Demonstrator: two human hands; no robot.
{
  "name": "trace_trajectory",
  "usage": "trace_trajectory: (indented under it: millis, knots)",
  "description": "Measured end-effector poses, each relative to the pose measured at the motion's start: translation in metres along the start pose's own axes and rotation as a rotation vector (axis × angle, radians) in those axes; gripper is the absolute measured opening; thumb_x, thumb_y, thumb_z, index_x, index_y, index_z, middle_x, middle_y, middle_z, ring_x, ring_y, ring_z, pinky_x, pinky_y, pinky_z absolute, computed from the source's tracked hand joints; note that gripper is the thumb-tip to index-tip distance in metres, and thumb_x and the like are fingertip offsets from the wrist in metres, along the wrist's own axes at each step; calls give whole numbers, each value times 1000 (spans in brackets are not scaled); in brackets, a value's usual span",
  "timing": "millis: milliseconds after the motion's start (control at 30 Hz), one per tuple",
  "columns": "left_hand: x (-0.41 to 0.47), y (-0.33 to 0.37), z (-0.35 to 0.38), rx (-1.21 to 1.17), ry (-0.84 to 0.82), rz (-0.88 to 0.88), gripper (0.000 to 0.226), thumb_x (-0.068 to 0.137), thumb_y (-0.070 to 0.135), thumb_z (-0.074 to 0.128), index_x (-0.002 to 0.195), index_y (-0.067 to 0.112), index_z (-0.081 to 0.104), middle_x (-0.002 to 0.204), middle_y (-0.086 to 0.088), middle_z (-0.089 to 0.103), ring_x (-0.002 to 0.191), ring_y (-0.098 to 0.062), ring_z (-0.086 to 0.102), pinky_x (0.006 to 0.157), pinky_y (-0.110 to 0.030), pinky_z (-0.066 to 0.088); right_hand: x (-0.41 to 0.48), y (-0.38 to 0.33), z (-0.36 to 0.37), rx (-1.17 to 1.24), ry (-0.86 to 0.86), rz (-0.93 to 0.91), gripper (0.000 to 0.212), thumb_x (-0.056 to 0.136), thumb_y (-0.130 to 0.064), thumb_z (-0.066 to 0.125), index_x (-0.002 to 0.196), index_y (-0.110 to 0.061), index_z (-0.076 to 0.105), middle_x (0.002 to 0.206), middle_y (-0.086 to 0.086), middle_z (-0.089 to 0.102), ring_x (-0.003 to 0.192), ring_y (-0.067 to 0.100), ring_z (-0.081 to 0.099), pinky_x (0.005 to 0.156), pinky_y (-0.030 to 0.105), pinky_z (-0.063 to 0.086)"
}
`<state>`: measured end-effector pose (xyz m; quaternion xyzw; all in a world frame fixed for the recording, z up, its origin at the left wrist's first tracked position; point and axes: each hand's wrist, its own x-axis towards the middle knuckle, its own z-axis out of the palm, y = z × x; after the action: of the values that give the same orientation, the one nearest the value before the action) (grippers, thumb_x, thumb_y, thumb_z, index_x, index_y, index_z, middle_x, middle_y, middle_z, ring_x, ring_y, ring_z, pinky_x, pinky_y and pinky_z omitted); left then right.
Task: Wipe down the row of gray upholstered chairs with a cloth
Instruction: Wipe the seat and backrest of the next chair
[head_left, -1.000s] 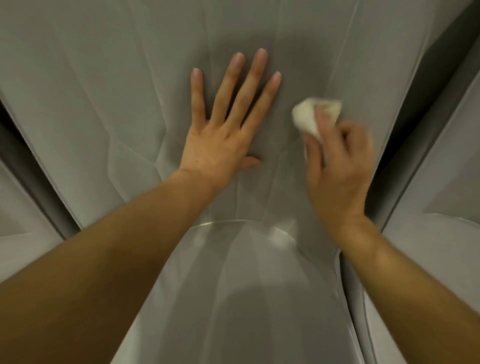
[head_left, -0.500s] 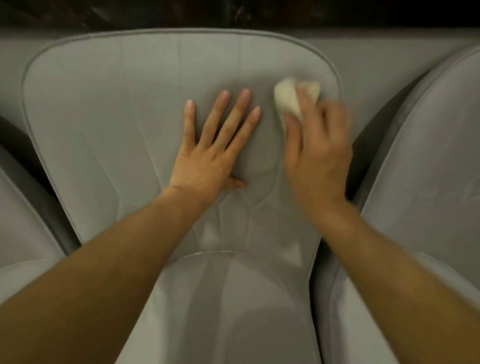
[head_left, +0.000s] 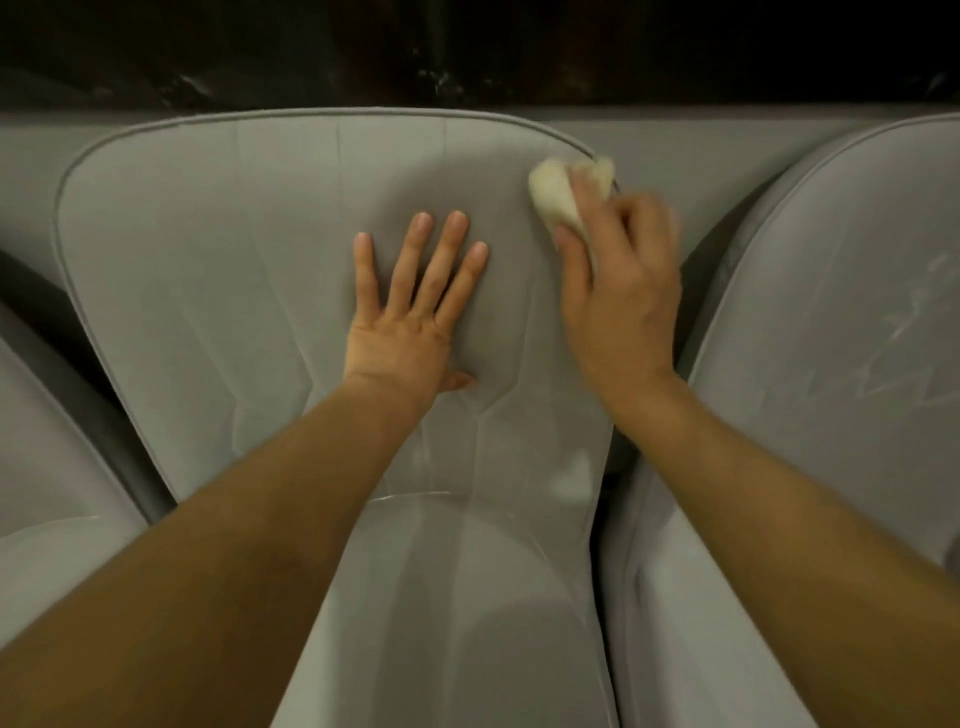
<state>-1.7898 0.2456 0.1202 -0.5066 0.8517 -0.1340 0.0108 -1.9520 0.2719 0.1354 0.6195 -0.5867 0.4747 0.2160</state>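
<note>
Middle chair: gray backrest fills the view, with the right chair and left chair close beside it. Left hand lies flat on the backrest centre, fingers straight and spread, holding nothing, likely bracing. Right hand has its fingers curled round a small pale wadded cloth, pressed at the backrest's top right corner, right on the piped edge.

Step looks like wiping the upper backrest. To do it well:
- follow the piping round the corner
- overlap strokes downward toward the seat
- use even pressure
- lift the flat hand so the patch under it gets wiped too

Hard to see:
- side chairs cut off by the frame
- dark band above the chairs unreadable
- whitish streaks on the right chair could be dust or scuffs, cannot tell
- right hand motion-blurred
- much of the cloth hidden under the fingers
</note>
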Motion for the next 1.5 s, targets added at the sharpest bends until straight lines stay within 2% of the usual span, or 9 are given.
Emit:
trace_trajectory:
  millis: [200,367,467,633,767,1033,1267,1367,1500]
  knots:
    - [-1,-2,2,-45,44,29,134,78,65,59,110,16,-62,130,-10,-55,121,-33,-46,90,-60,-32,-77,3,-11,62,-205,51,28,89,-15,57,112,-3,67,84,18,58,79,21,41,60,36,44]
    - [-6,5,26,-100,332,61,147,57,65,75,141,8,-32,151,-15,-9,139,-38,-4,106,-65,-12,-35,0,-22,45,11,127,31,90,-15,58,118,-2,63,86,21,55,80,24,48,69,22,36]
    - [-9,12,43,-73,415,134,141,55,59,78,147,10,-17,151,-19,2,139,-39,5,109,-64,-5,-34,13,-20,28,44,161,31,91,-17,59,119,-3,63,86,17,55,78,27,50,72,17,34]
    - [-14,20,66,-80,391,187,148,52,54,83,147,13,-23,151,-17,-6,140,-35,-13,108,-57,-19,-105,32,-24,0,-153,4,29,92,-16,58,119,-5,61,97,7,48,83,24,42,79,16,30]
    - [-20,32,82,-61,377,187,147,55,53,83,146,14,-26,150,-16,-22,136,-32,-37,107,-57,-21,-150,37,-32,-10,-301,72,35,89,-19,56,123,-8,59,102,5,47,90,23,43,79,16,34]
    - [-38,48,121,9,384,278,138,59,49,83,150,12,-14,150,-15,-36,140,-30,-29,110,-58,-15,-142,26,-19,32,-84,167,31,93,-20,57,121,-6,60,97,4,45,84,23,47,75,20,40]
    - [-55,39,162,2,419,362,129,62,22,82,151,13,-10,154,-8,-30,143,-25,-24,113,-55,-16,-238,27,-9,-119,-341,140,27,86,-8,63,113,-14,68,89,5,48,79,24,41,60,35,48]
    - [-62,38,172,47,388,371,127,63,22,81,152,12,-9,154,-9,-30,143,-26,-24,112,-56,-12,-246,19,-8,-88,-392,245,30,86,-16,54,111,-11,69,82,11,57,79,20,40,53,27,45]
    - [-68,41,183,7,376,356,127,64,17,82,151,12,-10,153,-9,-31,142,-26,-25,111,-57,-11,-264,28,-15,-28,-431,301,33,84,-15,62,117,-12,65,90,9,57,84,19,43,62,23,42]
